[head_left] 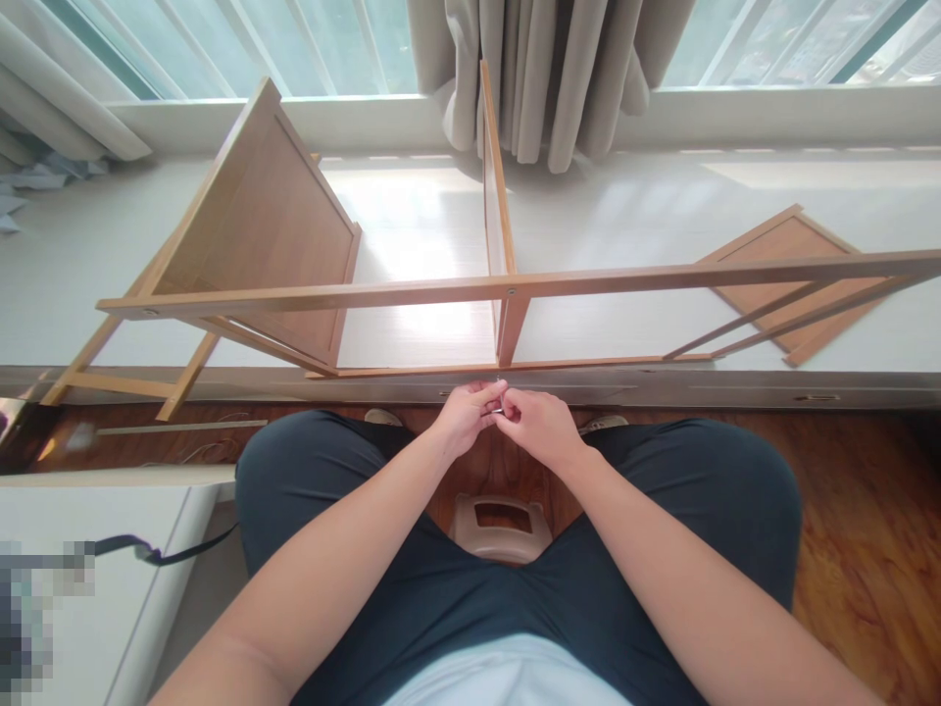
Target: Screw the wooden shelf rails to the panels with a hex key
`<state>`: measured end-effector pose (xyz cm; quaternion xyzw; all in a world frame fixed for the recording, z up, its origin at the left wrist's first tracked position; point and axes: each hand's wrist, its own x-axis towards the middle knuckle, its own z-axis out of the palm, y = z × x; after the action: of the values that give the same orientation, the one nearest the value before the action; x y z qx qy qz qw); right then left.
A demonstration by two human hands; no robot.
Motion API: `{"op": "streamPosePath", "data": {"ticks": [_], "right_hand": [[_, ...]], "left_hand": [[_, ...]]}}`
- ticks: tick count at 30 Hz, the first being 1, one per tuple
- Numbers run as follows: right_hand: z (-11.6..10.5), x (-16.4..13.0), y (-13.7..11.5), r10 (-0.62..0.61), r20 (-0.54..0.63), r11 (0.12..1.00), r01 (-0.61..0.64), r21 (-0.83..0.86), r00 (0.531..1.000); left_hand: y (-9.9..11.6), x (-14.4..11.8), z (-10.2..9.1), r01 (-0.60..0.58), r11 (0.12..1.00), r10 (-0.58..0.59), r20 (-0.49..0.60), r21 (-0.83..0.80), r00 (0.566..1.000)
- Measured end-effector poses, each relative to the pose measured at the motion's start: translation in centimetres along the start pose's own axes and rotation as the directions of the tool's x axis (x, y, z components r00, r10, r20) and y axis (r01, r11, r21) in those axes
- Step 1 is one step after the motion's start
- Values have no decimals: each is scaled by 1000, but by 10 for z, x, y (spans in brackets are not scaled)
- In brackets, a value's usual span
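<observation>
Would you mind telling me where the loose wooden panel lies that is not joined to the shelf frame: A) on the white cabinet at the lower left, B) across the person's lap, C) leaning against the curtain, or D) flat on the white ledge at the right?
D: the loose wooden panel lies flat on the white ledge at the right, behind the long rail of the shelf frame.

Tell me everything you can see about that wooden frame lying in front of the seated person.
The wooden frame looks like light, bamboo-coloured wood, partly put together. A long rail runs nearly the full width of the view, with a fastener showing at its middle where an upright divider panel meets it. A slatted-edged panel tilts at its left end; thin bars slant at the right. It rests on a pale raised platform by the window. The hands are just in front of it, not clearly touching.
</observation>
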<state>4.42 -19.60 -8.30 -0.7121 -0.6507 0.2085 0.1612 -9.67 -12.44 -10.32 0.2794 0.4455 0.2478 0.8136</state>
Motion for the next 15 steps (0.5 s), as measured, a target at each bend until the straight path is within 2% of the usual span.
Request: {"op": "streamPosePath", "data": {"ticks": [15], "right_hand": [[5,0,2,-6,-19,1000,6,10,1000]], "left_hand": [[3,3,0,17,1000,-17,-9,25,1000]]}}
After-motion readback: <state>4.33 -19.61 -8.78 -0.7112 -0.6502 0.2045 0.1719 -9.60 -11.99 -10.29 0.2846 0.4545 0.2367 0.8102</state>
